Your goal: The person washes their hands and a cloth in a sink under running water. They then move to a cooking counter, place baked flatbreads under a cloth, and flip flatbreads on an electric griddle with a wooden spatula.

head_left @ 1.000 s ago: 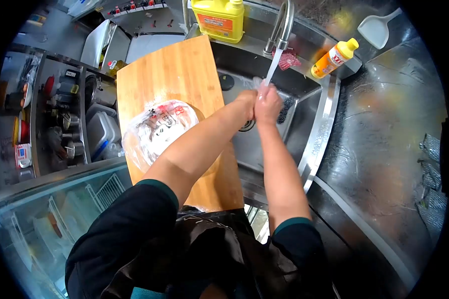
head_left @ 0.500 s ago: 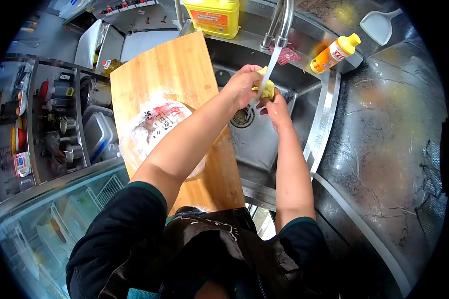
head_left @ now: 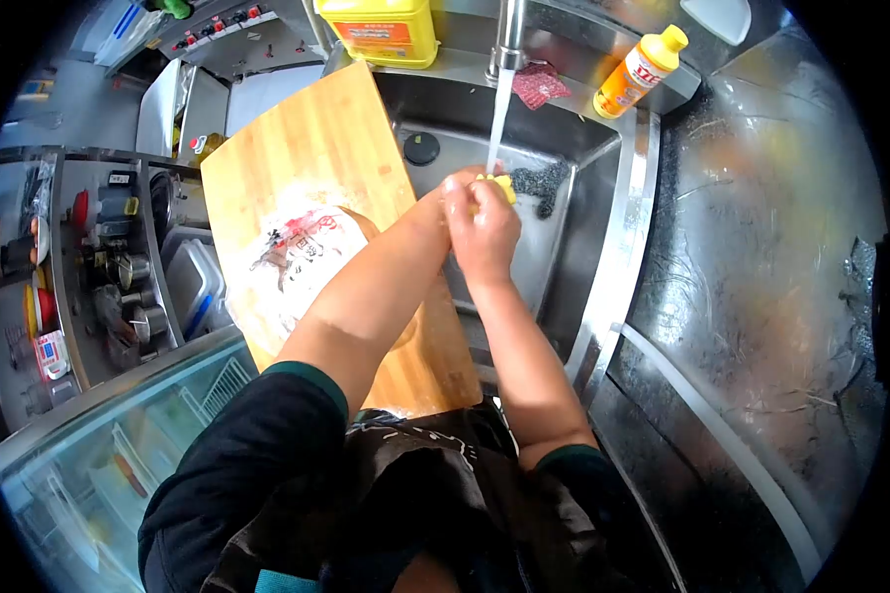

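Water runs from the tap onto my two hands, which meet over the metal sink. A yellow cloth or sponge is crumpled between them. My right hand is closed on it, its upper part poking out past the fingers. Behind it, my left hand is mostly hidden, and its fingers do not show clearly. Left of the sink, a wooden board bears a plastic bag with dark and red print, partly behind my left forearm.
A yellow jug and an orange-yellow bottle stand behind the sink, with a red mesh cloth between them. Shelves with pots are at the left. A metal counter lies right, with a white scoop behind.
The hands were together under the water, then apart with the yellow cloth or sponge showing between them. Now they are together again around it, and the view has shifted.
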Tool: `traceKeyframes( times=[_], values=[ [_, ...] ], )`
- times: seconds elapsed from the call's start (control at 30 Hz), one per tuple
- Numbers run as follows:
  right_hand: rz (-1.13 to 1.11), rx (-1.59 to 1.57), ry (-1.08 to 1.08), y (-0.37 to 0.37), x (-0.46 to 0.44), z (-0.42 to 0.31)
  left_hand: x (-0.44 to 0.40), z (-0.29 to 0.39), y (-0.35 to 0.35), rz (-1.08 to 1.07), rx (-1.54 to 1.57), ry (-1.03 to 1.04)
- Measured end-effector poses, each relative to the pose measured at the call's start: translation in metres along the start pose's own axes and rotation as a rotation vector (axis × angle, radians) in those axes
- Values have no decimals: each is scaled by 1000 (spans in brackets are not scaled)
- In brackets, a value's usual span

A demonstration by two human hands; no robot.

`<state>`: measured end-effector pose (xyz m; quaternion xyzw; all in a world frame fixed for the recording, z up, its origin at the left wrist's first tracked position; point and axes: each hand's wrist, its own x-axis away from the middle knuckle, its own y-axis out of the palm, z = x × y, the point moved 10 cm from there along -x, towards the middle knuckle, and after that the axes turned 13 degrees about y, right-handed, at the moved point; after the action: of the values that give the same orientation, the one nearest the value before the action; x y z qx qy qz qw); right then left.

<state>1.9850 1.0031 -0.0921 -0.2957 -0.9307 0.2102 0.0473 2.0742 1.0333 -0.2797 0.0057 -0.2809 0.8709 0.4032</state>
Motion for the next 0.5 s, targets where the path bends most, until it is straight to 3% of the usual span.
traceKeyframes(
  times=[0.03,0.07,0.1,0.17,0.23,0.27,0.33,0.4,0.43,0.5],
  values=[
    [70,90,40,0,-7,5,-3,13,4,-70,-260,201],
    [105,165,46,5,-20,22,-3,4,6,-60,-230,178],
    [140,242,56,7,-37,42,5,5,3,-25,-33,6],
    [144,343,303,3,-69,79,34,17,-5,191,491,-380],
    [112,276,321,-1,-78,84,48,41,-16,308,581,-468],
    [99,259,354,3,-80,92,50,54,-25,319,533,-460],
    [20,210,243,17,-61,77,39,60,-46,91,3,-333],
    [-5,170,104,15,-31,37,7,-2,-25,-21,30,-364],
    [-46,227,133,18,-37,44,3,15,-24,-156,-308,-182],
    [-31,266,213,13,-56,74,20,26,-11,-137,-107,-202]
  ],
)
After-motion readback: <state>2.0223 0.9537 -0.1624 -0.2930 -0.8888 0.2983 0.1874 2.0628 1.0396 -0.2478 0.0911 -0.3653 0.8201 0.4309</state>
